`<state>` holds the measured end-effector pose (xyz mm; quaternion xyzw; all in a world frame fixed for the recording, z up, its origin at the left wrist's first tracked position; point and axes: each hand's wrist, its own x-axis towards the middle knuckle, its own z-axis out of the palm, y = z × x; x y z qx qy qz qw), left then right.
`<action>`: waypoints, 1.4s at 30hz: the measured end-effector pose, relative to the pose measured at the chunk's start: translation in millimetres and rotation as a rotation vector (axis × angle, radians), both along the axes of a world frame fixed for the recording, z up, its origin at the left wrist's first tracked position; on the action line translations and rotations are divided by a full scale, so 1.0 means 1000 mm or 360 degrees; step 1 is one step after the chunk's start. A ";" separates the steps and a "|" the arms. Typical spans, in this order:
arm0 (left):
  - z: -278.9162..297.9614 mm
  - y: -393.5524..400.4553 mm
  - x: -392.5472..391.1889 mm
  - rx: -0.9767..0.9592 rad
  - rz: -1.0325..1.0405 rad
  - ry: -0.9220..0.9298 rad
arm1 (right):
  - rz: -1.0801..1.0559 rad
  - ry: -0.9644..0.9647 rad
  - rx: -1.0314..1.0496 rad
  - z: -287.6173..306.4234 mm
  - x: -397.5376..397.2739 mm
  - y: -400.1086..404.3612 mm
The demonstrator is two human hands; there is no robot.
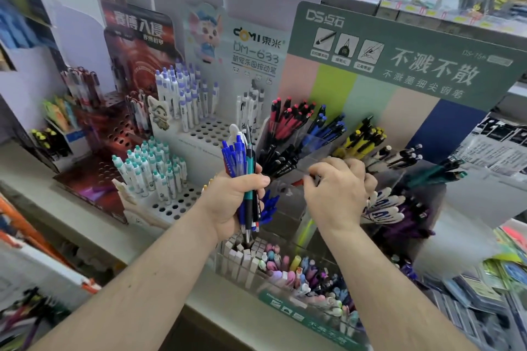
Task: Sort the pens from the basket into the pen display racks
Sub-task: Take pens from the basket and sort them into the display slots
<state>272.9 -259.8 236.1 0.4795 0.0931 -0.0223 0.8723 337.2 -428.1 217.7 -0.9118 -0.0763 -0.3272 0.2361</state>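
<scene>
My left hand [232, 203] grips an upright bundle of pens [241, 159], mostly blue, with one teal and one white. My right hand [336, 193] hovers with bent fingers over the clear acrylic rack [316, 151] under the green display board [399, 45]. Its fingertips are at a divider edge, and I cannot tell whether they hold anything. The rack's compartments hold red pens [288, 119], blue pens [328, 128], yellow pens [362, 136] and black pens [279, 159]. White-and-blue pens [385, 208] lie just right of my right hand. No basket is in view.
A white perforated rack [211, 131] at the left holds purple-capped pens [182, 93] and teal-capped pens [151, 171]. A dark red rack [114, 133] stands further left. A clear box of pastel pens [299, 270] sits at the shelf's front edge, below my hands.
</scene>
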 end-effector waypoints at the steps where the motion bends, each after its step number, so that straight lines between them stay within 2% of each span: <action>1: -0.001 0.000 0.000 -0.0003 -0.0010 0.0000 | -0.0013 0.0046 -0.0001 0.000 0.001 -0.002; 6: 0.000 -0.004 -0.004 -0.0076 -0.0158 -0.0042 | 0.0010 0.0004 -0.0114 0.020 -0.014 -0.003; 8: 0.000 -0.004 -0.006 -0.0108 -0.0296 -0.0096 | 0.0245 0.0182 0.0165 0.034 -0.029 0.000; 11: -0.002 -0.005 -0.009 -0.0078 -0.0562 -0.0219 | 0.0582 0.0757 0.0761 0.052 -0.049 0.002; 16: 0.001 -0.014 -0.012 0.0046 -0.0890 -0.0306 | 0.0882 0.1258 0.1330 0.063 -0.064 0.004; 19: -0.001 -0.022 -0.010 0.0186 -0.0840 -0.0230 | 0.0918 0.1317 0.1416 0.062 -0.065 0.001; 24: -0.003 -0.032 -0.011 0.0352 -0.0692 -0.0150 | 0.0685 0.1368 0.1639 0.053 -0.058 -0.004; 28: -0.003 -0.038 -0.011 0.0302 -0.0457 -0.0046 | 0.0584 0.1218 0.1856 0.048 -0.053 -0.009; 32: -0.008 -0.034 -0.007 0.0272 -0.0233 0.0053 | 0.0564 0.1020 0.1681 0.053 -0.059 -0.019; 38: 0.001 -0.026 -0.003 -0.0161 -0.0185 0.0088 | 0.0800 0.1057 0.0736 0.054 -0.074 -0.031; 42: 0.004 -0.029 -0.005 -0.0323 -0.0253 0.0115 | 0.0790 0.1113 0.0450 0.049 -0.075 -0.029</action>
